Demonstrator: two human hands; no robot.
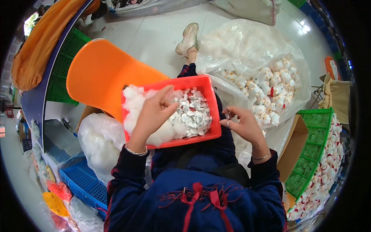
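Observation:
A red plastic tray (217, 125) lies across my lap. White fluffy stuffing (134, 99) fills its left side, and many small white disc-like pieces (193, 116) are heaped in its right side. Above the stuffing, my left hand (152, 114) has its thumb and fingers curled around a pale wisp of stuffing (176, 95), partly blurred. Just past the tray's right edge, my right hand (245, 125) is closed on a small shiny metal tool (227, 118). The fingers cover most of the tool, so its exact kind cannot be made out.
An orange chair (104, 73) stands at the left, with a clear bag of stuffing (101, 141) below it. To the right lies a large clear bag (239, 42) of small white plush pieces (270, 89). Green crates (315, 131) and a cardboard box (295, 143) stand far right; a blue crate (83, 181) is lower left.

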